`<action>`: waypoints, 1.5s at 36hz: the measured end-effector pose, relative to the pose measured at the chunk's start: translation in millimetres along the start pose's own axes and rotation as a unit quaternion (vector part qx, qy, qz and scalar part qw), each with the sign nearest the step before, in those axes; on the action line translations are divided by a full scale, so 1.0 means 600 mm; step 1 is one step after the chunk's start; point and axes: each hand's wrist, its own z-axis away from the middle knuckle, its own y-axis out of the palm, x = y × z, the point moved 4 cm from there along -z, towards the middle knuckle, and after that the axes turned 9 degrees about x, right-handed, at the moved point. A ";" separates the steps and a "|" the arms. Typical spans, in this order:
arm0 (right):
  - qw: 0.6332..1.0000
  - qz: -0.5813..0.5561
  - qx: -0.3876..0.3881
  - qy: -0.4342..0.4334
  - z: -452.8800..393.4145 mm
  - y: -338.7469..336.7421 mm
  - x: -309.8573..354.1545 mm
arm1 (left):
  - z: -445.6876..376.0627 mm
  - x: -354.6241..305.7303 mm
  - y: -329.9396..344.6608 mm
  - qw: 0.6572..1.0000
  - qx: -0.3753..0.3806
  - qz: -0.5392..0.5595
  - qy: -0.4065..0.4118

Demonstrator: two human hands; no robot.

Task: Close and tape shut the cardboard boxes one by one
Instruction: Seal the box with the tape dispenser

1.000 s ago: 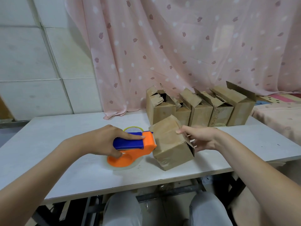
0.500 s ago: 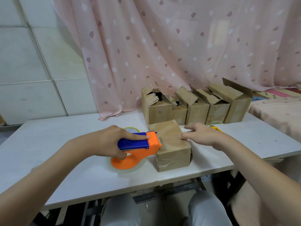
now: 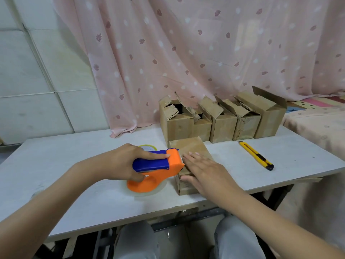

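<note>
Box [image 3: 188, 152] that was tilted a second ago now sits flat near the table [image 3: 74, 154] front edge; your right hand [image 3: 201, 172] lies open on it; your left hand [image 3: 123, 161] clamps the tape dispenser [image 3: 158, 169] against its top, so taping can begin.

The one camera is sitting on my head, looking forward and down over my forearms at close range. It is taking in my left hand [image 3: 122, 161] and right hand [image 3: 207, 174] mid-frame, the worktop [image 3: 65, 165] under them, my knees below its near edge, and the curtain [image 3: 186, 53] beyond my hands.
</note>
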 end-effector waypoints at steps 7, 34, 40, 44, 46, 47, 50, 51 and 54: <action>0.997 0.038 -0.060 -0.014 0.003 0.008 -0.008 | 0.007 0.007 -0.006 1.000 0.012 0.001 -0.008; 0.996 -0.004 -0.078 -0.033 0.010 -0.012 -0.005 | 0.069 0.039 -0.008 0.998 0.029 -0.008 -0.056; 0.983 -0.120 0.046 0.130 -0.001 -0.053 0.023 | 0.056 0.031 -0.009 0.999 0.020 -0.009 -0.046; 0.956 -0.149 0.108 0.231 -0.047 -0.059 0.028 | 0.055 0.029 -0.009 0.999 0.014 -0.010 -0.043; 0.935 -0.165 0.155 0.272 -0.067 -0.047 0.022 | 0.056 0.029 -0.009 0.999 0.014 -0.007 -0.044; 0.927 -0.168 0.171 0.288 -0.075 -0.042 0.019 | 0.056 0.029 -0.009 0.999 0.015 -0.005 -0.044; 0.904 -0.162 0.220 0.330 -0.098 -0.029 0.007 | 0.056 0.027 -0.008 0.999 0.017 -0.008 -0.045; 0.896 -0.158 0.240 0.339 -0.107 -0.025 0.003 | 0.056 0.027 -0.008 0.999 0.017 -0.009 -0.045; 0.876 -0.159 0.292 0.350 -0.130 -0.020 -0.003 | 0.054 0.023 -0.010 0.999 0.019 -0.010 -0.045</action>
